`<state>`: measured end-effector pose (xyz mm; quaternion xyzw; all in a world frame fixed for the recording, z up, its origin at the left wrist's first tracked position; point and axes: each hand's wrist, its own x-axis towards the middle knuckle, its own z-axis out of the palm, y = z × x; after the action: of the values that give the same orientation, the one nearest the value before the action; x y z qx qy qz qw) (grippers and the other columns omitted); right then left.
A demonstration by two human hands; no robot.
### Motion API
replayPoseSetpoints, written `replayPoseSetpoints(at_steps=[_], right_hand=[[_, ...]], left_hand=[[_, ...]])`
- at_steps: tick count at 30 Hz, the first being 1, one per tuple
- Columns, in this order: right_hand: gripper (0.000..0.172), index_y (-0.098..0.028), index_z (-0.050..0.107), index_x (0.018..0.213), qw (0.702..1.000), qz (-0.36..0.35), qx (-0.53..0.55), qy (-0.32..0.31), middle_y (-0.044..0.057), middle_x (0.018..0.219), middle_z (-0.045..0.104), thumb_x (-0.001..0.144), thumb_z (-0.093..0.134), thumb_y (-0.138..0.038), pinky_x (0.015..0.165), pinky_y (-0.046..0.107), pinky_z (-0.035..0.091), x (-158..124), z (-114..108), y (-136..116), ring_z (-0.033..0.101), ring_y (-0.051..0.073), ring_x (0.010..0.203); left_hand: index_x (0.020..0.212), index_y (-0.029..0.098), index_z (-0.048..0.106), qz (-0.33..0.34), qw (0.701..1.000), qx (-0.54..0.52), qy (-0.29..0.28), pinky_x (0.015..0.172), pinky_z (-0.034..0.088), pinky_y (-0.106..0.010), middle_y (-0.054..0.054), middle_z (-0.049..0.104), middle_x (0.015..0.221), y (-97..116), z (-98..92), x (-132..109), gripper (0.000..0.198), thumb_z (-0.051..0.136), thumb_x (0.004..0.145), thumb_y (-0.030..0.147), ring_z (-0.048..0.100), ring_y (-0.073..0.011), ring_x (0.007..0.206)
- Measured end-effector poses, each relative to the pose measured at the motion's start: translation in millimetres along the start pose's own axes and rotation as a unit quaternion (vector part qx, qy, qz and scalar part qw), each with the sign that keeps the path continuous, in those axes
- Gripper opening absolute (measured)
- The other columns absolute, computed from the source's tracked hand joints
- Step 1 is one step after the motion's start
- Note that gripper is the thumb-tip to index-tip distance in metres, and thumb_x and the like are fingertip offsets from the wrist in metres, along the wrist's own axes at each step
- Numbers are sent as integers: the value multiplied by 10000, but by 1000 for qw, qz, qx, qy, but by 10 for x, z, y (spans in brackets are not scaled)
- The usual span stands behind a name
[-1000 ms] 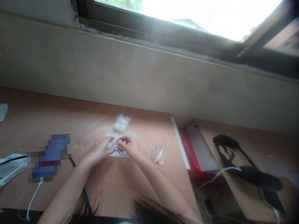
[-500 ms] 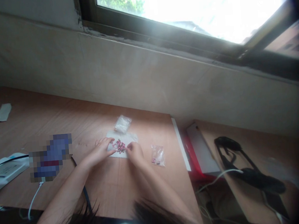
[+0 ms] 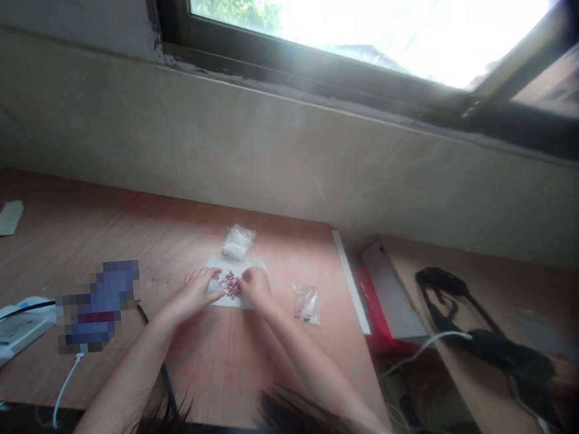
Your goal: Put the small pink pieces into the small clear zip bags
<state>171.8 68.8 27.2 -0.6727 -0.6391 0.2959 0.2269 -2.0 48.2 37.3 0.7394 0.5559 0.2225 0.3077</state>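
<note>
A small heap of pink beads (image 3: 231, 283) lies on a white sheet (image 3: 220, 300) on the wooden table (image 3: 121, 237). My left hand (image 3: 194, 295) rests beside the heap on its left, fingers curled, fingertips at the beads. On the right of the heap, my right hand (image 3: 256, 288) has its fingers pinched together at the beads. What either pinch holds is too small to make out. A clear bag (image 3: 237, 241) lies just beyond the sheet, and a second clear bag with pink bits (image 3: 305, 303) lies to the right.
At the left are a white device with cables (image 3: 2, 333), a blurred blue patch (image 3: 98, 305) and a paper scrap (image 3: 3, 219). Right of the table's edge stand a red and white box (image 3: 390, 296) and a board with black straps (image 3: 479, 336). A wall and window rise behind.
My right hand came down from above the beads to the sheet, then shifted slightly left onto the heap. My left hand has hardly moved.
</note>
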Motion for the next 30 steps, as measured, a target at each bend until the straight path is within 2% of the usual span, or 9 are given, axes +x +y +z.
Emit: replayPoseSetpoints(at_steps=[8, 15, 20, 27, 30], right_hand=[[97, -129, 606, 571, 998, 33, 17, -47, 51, 580, 618, 645, 543, -122, 497, 202, 373, 47, 78, -61, 534, 113, 521], [108, -133, 592, 547, 999, 21, 23, -41, 43, 567, 611, 646, 559, -106, 507, 202, 369, 74, 88, 9, 537, 115, 539], [60, -123, 608, 606, 999, 10, -9, -40, 56, 642, 622, 647, 564, -128, 519, 196, 354, 113, 109, 83, 536, 114, 583], [75, -113, 597, 630, 998, -4, -62, -16, 92, 698, 612, 661, 567, -174, 547, 220, 355, 78, 98, 49, 527, 141, 633], [95, -114, 586, 640, 1000, 10, -21, -7, 78, 689, 606, 683, 546, -190, 558, 217, 366, 51, 56, 7, 530, 135, 629]], left_hand=[[1042, 181, 500, -2, 1000, 9, 8, 861, 337, -354, -86, 527, 1081, -33, 0, 29, 409, 528, 680, 368, 467, -242, 1015], [1022, 196, 516, 3, 1000, 4, 9, 866, 334, -366, -73, 541, 1061, -58, 42, 53, 388, 542, 667, 352, 471, -244, 1008], [1027, 189, 508, 5, 1000, 4, 2, 871, 331, -374, -84, 538, 1066, -67, 68, 47, 388, 529, 677, 357, 463, -248, 1020], [1032, 178, 497, 6, 1000, 18, 0, 869, 331, -371, -92, 527, 1076, -56, 41, 23, 393, 518, 684, 360, 462, -249, 1021], [1022, 175, 503, 5, 1000, 20, 8, 863, 334, -375, -93, 534, 1062, -42, 40, 15, 389, 526, 678, 355, 467, -253, 1011]])
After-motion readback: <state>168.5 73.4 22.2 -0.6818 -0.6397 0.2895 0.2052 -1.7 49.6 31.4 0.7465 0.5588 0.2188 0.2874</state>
